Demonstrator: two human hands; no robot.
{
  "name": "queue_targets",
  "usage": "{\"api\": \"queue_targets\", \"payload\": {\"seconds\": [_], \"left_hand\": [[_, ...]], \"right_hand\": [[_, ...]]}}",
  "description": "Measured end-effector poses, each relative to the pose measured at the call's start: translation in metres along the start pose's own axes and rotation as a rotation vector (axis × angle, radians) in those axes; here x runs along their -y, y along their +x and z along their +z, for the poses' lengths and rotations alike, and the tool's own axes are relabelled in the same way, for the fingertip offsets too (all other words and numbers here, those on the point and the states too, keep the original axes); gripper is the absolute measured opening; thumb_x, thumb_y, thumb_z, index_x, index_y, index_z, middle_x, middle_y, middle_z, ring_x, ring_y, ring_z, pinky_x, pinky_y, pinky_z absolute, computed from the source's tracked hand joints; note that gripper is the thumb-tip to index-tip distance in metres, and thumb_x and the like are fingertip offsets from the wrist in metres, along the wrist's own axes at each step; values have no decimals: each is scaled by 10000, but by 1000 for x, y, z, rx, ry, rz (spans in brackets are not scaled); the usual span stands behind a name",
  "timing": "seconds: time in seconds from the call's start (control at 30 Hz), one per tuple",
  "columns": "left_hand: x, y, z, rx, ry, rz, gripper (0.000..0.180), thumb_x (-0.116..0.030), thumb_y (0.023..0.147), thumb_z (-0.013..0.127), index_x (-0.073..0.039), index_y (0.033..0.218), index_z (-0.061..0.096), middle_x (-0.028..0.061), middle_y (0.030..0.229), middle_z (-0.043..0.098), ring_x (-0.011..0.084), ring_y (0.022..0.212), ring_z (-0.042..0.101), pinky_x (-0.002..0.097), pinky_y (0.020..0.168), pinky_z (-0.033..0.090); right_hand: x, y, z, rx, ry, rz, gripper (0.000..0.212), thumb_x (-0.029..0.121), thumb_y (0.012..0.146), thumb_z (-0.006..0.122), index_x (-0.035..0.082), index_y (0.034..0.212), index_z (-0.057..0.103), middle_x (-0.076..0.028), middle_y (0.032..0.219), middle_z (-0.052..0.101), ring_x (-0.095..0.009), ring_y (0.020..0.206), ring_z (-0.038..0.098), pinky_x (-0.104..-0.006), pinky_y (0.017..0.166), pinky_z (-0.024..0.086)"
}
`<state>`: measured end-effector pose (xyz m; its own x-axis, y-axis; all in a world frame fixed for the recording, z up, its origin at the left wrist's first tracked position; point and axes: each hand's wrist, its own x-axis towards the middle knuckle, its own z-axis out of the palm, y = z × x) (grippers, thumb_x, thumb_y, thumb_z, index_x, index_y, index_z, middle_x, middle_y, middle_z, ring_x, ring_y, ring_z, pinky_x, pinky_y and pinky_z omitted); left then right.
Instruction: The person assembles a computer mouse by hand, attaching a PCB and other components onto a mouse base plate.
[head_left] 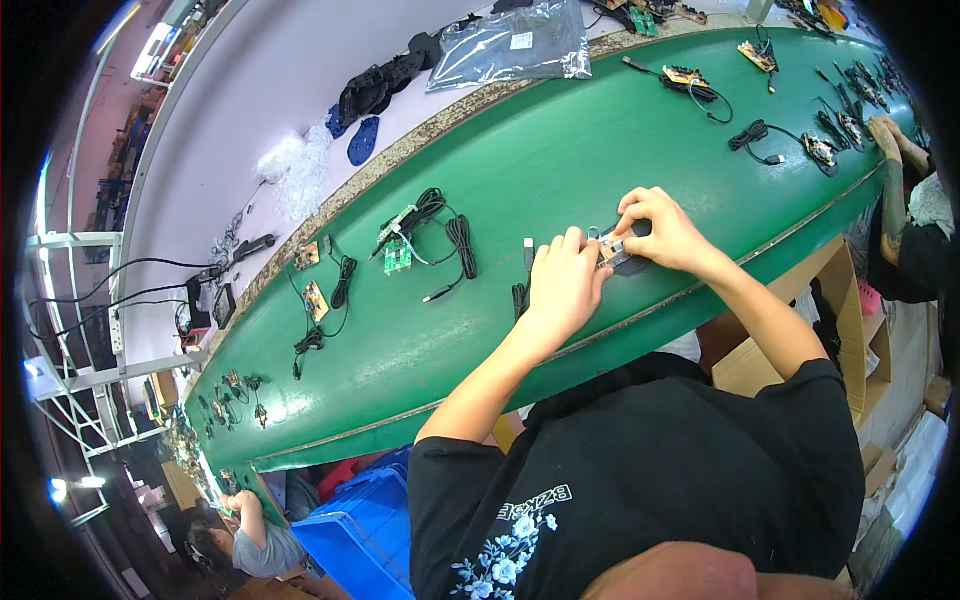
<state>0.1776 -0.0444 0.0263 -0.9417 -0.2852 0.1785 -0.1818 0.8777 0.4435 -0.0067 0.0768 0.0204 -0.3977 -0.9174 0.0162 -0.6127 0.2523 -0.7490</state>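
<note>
My left hand (pixel 562 285) presses its thumb and fingers on the left side of a small tan circuit board (pixel 607 253). From the other side my right hand (pixel 663 232) pinches the same board, fingertips curled down at its upper edge. A dark flat piece (pixel 633 266) shows beneath the board, against the green surface. Just left of my left hand, a black cable (pixel 519 298) lies bundled, with a USB plug (pixel 529 246) sticking up beside it. My fingers hide part of the board.
A long green work surface (pixel 480 345) carries green boards with a coiled cable (pixel 397 255), and tan boards (pixel 315 300) at left. More boards with cables (pixel 690 80) lie at far right. A clear plastic bag (pixel 515 45) rests beyond the ledge. Co-workers' hands (pixel 885 135) work at both ends.
</note>
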Motion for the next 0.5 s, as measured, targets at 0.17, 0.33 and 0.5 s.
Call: {"api": "queue_targets", "payload": {"seconds": [0.17,0.33,0.5], "left_hand": [[-3,7,0,17,-1,-26,333,-242,824,769,-10,1051,697,115,958,580,292,909,589,413,798,460],[2,4,8,-19,36,-59,321,-252,806,773,-3,978,665,156,963,581,333,942,598,448,794,477],[5,-19,-20,-243,-210,-19,549,-254,812,786,25,1255,618,185,1156,608,358,1041,599,461,897,484]], "right_hand": [[4,8,-6,5,-45,27,233,170,747,755,43,937,712,-100,1035,657,-297,1018,577,-388,935,479],[13,-12,9,-121,-243,-337,442,216,826,727,45,1222,631,-156,1223,624,-345,1195,557,-423,980,460],[3,-31,-7,-139,-354,-266,410,196,873,703,35,1247,653,-183,1302,613,-375,1209,575,-447,1023,450]]}}
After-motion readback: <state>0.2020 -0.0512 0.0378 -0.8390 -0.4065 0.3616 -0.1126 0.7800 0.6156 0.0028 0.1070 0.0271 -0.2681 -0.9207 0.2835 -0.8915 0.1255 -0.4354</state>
